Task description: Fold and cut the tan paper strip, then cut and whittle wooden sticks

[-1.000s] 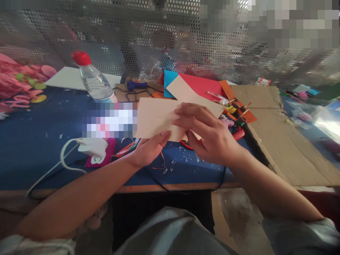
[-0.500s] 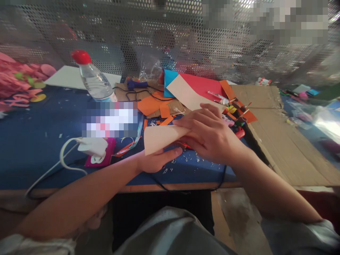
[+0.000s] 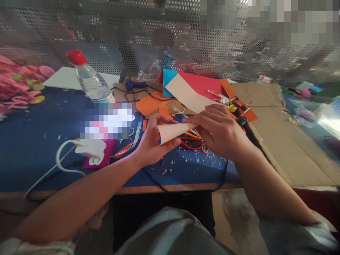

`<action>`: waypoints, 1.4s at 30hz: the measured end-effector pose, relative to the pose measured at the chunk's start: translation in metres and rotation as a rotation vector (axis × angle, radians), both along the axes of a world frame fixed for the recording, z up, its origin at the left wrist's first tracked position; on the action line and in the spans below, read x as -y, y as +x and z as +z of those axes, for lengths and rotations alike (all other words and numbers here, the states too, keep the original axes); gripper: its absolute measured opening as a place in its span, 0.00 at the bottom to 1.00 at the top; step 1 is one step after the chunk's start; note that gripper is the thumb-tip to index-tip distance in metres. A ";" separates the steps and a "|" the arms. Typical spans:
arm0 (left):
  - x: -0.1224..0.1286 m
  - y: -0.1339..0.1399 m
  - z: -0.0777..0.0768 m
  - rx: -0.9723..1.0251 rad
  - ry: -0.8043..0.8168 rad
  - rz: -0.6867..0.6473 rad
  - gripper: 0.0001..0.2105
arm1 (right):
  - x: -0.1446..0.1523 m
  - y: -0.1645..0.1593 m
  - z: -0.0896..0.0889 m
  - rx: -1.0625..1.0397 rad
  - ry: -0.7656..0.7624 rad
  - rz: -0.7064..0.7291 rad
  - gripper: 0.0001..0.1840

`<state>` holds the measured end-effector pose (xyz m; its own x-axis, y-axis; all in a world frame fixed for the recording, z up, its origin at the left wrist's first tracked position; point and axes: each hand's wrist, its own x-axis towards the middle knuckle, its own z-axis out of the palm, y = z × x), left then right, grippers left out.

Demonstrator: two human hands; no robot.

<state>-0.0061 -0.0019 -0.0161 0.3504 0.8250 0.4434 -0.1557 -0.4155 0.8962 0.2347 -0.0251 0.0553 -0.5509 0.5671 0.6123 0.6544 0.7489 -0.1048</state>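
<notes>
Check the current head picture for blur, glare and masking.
Head view, centre: the rolled paper is fairly sharp; head view, sides: the pink pile at left and clear plastic at right look smeared; head view, far right: white glare; head view, upper right and below the bottle: pixelated blocks hide detail.

"Where could a hand pass?"
"On the left, over the blue tabletop (image 3: 29, 141), between the pink paper heap (image 3: 23, 85) and white charger (image 3: 90, 150); on the right, above the flat cardboard (image 3: 300, 141)."
"And straight ahead?"
"The left hand (image 3: 151, 147), right hand (image 3: 223, 132) and paper cone (image 3: 171, 132) fill the middle; back left, a plastic bottle (image 3: 92, 83) stands up, and a perforated metal panel (image 3: 114, 46) walls the rear."
</notes>
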 end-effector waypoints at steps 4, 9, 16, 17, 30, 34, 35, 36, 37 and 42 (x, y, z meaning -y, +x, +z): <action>-0.013 0.002 -0.008 0.139 0.182 0.035 0.31 | -0.001 0.002 -0.004 0.016 -0.004 -0.043 0.21; -0.005 0.001 0.004 0.041 0.275 0.071 0.21 | -0.002 0.001 -0.011 0.004 -0.007 -0.045 0.22; 0.002 0.003 0.015 -0.066 0.326 0.117 0.11 | -0.001 -0.009 -0.023 -0.084 -0.009 -0.013 0.19; 0.002 0.003 0.015 -0.078 0.341 0.127 0.11 | 0.000 -0.011 -0.024 -0.098 -0.012 -0.013 0.17; 0.004 0.001 0.014 -0.178 0.381 0.152 0.08 | 0.007 -0.024 -0.033 -0.190 0.088 0.043 0.09; 0.004 0.001 0.015 -0.186 0.397 0.156 0.08 | 0.007 -0.024 -0.033 -0.198 0.128 0.061 0.07; 0.004 0.001 0.015 -0.187 0.398 0.157 0.08 | 0.007 -0.024 -0.033 -0.197 0.132 0.064 0.07; 0.004 0.002 0.015 -0.186 0.398 0.160 0.08 | 0.006 -0.023 -0.033 -0.194 0.133 0.064 0.07; 0.004 0.002 0.015 -0.184 0.399 0.164 0.09 | 0.006 -0.023 -0.033 -0.190 0.130 0.061 0.07; 0.005 0.002 0.016 -0.145 0.447 0.142 0.12 | 0.006 -0.021 -0.033 -0.199 0.114 0.050 0.04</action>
